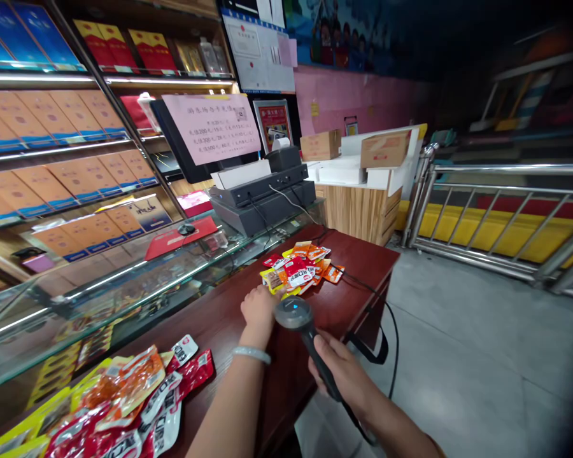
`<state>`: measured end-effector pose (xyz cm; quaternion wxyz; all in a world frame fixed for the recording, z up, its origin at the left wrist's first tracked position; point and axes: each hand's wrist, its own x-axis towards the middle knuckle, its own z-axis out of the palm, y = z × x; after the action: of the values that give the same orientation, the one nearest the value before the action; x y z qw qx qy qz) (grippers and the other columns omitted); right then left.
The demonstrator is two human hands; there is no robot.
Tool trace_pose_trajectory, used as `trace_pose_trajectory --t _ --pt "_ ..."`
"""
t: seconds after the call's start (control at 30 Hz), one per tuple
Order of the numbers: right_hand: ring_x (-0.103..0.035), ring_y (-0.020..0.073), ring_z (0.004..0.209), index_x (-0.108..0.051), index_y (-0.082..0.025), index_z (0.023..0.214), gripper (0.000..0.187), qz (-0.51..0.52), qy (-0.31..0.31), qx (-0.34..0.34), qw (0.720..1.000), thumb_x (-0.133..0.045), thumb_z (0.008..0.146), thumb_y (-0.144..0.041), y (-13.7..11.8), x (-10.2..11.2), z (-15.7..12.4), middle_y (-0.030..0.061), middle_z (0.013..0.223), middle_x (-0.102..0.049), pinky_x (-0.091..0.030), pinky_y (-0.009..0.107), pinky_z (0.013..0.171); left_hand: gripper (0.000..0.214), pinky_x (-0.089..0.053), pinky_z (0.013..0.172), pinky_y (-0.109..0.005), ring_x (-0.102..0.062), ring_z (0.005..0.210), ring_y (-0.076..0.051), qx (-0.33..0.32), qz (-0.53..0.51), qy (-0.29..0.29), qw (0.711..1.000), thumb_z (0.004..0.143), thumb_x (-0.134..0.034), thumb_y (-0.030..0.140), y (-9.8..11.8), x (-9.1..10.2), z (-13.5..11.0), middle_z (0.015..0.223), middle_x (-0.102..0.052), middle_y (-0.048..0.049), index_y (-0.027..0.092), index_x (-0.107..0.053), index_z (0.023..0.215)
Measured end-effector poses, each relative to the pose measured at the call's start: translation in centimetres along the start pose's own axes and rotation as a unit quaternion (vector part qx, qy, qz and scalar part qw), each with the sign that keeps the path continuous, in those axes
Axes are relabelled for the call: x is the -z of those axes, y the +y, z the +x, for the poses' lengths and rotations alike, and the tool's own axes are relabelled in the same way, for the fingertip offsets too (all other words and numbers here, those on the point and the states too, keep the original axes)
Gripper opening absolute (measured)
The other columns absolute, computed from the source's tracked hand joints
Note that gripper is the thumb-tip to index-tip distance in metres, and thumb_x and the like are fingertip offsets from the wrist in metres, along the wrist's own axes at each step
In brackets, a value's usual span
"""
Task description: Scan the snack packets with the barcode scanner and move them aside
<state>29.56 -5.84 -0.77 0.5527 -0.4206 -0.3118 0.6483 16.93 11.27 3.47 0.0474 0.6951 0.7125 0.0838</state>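
Observation:
My right hand [337,359] grips the handle of a dark grey barcode scanner [293,313], a small blue light glowing on its head. My left hand [260,305], with a pale bangle on the wrist, is over the dark red table at the near edge of a pile of small snack packets [298,270]. Its fingers curl down and inward; the scanner head and the hand itself hide the fingertips, so what they hold is unclear. A larger heap of red, yellow and white snack packets [124,401] lies at the near left of the table.
A glass display counter [181,280] runs along the left, with a mouse [186,229] on a red pad. A cash register [262,203] and a monitor with a pink sign [214,130] stand behind. The scanner's black cable [394,331] hangs past the table edge. A metal railing [496,222] is at right.

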Motion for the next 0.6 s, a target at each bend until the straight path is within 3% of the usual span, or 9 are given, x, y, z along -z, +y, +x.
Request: trace_pose_trajectory --t 0.1,0.23,0.43,0.6 --pt "-0.041 0.0080 0.041 -0.055 -0.018 0.122 0.079 0.005 0.013 -0.004 1.000 -0.064 0.076 -0.080 -0.1 0.6 0.0 -0.0082 0.055 -0.053 -0.032 0.020 0.042 0.056 -0.048 0.088 -0.043 -0.064 0.115 -0.038 0.014 0.019 0.012 1.000 0.086 -0.059 0.056 0.6 -0.6 0.9 0.119 -0.068 -0.0279 0.007 -0.066 0.113" --pt "-0.040 0.0077 0.040 -0.054 -0.017 0.123 0.080 0.011 0.007 -0.003 1.000 -0.064 0.076 -0.080 -0.1 0.9 0.3 -0.0086 0.054 -0.052 -0.031 0.020 0.042 0.045 -0.047 0.082 -0.038 -0.067 0.109 -0.036 0.020 -0.022 0.002 1.000 0.088 -0.060 0.049 -0.6 -1.3 1.6 0.114 -0.071 -0.0247 0.011 -0.061 0.113" --pt "-0.040 0.0085 0.039 -0.055 -0.017 0.118 0.077 -0.007 -0.004 0.007 1.000 -0.062 0.076 -0.081 -0.2 0.2 0.2 -0.0087 0.052 -0.051 -0.030 0.021 0.041 0.014 -0.038 0.062 -0.028 -0.068 0.077 -0.022 0.015 -0.180 0.028 0.983 0.087 -0.061 0.033 -4.8 -1.8 0.7 0.087 -0.071 -0.0080 0.021 -0.054 0.091" --pt "-0.039 0.0084 0.039 -0.054 -0.018 0.117 0.071 -0.003 -0.012 0.005 1.000 -0.062 0.078 -0.078 0.2 -1.0 0.0 -0.0092 0.053 -0.050 -0.030 0.021 0.042 0.018 -0.034 0.055 -0.025 -0.059 0.060 -0.017 0.024 -0.279 0.053 0.958 0.082 -0.062 0.036 -8.5 -2.0 -1.5 0.070 -0.064 0.0000 0.024 -0.048 0.082"
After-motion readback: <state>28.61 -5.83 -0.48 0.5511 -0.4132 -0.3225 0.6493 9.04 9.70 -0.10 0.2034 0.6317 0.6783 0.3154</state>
